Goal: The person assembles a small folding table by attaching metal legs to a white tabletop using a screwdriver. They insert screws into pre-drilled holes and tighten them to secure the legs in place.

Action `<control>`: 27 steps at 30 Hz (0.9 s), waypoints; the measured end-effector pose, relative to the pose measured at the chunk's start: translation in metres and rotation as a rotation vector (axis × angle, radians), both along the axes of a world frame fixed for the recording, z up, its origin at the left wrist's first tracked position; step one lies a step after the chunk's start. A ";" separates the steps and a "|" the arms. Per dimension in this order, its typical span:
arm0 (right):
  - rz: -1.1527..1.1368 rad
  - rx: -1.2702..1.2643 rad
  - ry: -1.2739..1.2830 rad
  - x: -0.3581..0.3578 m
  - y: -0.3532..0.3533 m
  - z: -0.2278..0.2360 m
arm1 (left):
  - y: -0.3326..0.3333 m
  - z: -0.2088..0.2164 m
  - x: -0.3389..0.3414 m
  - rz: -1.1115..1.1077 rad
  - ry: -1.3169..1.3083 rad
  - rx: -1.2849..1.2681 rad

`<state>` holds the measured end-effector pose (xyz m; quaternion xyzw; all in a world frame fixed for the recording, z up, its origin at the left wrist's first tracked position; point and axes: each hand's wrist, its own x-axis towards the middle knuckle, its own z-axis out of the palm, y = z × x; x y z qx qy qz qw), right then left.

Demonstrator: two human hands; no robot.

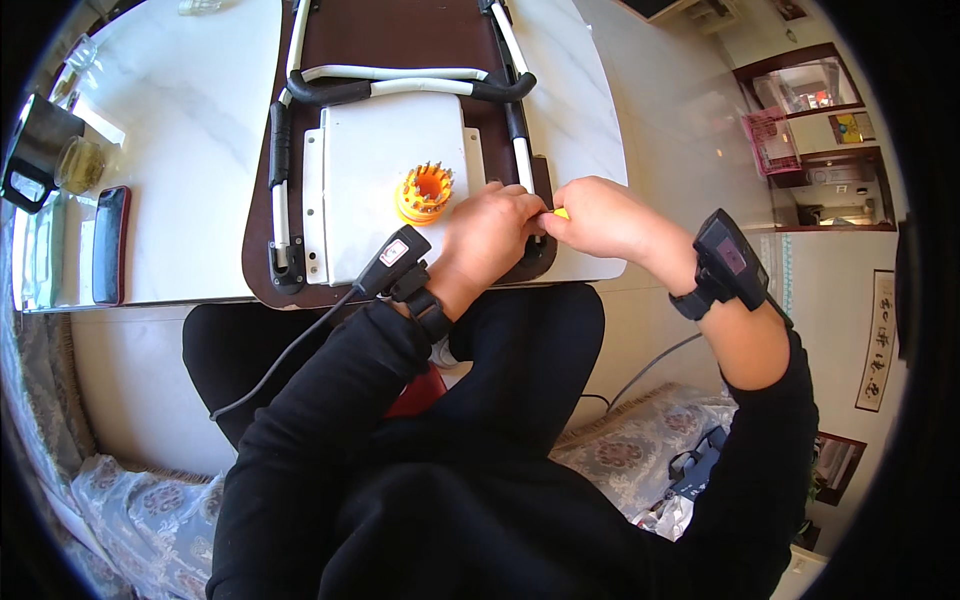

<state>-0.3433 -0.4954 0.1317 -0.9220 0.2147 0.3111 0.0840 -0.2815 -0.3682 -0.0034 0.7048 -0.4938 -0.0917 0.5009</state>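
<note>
A brown folding table (pixel 390 40) lies underside up on the white table in front of me, its white and black tube legs (pixel 415 82) folded over it. My right hand (pixel 605 215) is closed around a small yellow-handled tool (pixel 561 213) at the board's near right corner; most of the tool is hidden. Right beside it, my left hand (pixel 490 230) has its fingers bent together at the leg's end, and what they pinch is hidden. Left of that hand, an orange ring-shaped holder (pixel 410 208) full of metal screwdriver bits stands on a white panel (pixel 350 190).
A dark phone (pixel 111 245) lies on the left of the white marble-patterned table (pixel 200 150). Behind it are a glass jar (pixel 80 165) and a black box-shaped thing (pixel 38 150). Cables hang from the black devices strapped to both my wrists. Patterned cloth (pixel 140 510) lies below the table's left side.
</note>
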 end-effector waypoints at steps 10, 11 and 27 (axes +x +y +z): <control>0.401 0.013 0.009 0.002 -0.013 0.013 | 0.052 0.026 -0.015 0.069 -0.148 -0.163; 0.417 0.042 -0.032 0.001 -0.013 0.013 | 0.071 0.031 -0.019 0.196 -0.191 -0.168; 0.546 -0.074 -0.139 -0.008 0.000 0.013 | 0.139 0.035 0.152 0.589 0.071 -0.022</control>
